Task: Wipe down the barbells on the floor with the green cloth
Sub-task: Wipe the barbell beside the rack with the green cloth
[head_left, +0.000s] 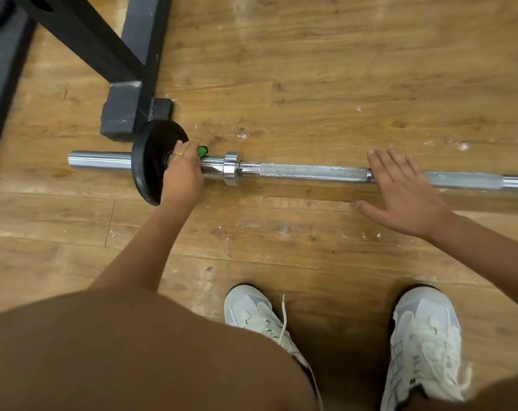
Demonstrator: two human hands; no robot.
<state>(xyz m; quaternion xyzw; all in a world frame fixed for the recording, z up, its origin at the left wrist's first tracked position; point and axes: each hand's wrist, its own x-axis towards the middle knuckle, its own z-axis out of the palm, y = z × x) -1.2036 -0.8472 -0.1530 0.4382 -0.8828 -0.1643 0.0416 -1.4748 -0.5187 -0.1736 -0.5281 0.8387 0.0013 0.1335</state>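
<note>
Super shiny chrome barbell [311, 172] with rough knurled grip, matte black plate [146, 161], scuffed wood floor [341, 84], chipped black-painted rack base [118, 114], green cloth [203, 150].

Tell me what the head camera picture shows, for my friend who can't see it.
A person's left hand grips a green cloth around a chrome barbell lying on a wooden floor, right beside a black weight plate. Their right hand lies flat over the bar farther along, and white sneakers show below.

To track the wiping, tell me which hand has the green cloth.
The left hand, gripping the barbell beside the black plate, green cloth showing past its fingers; the right hand lies open across the barbell, empty.
</note>
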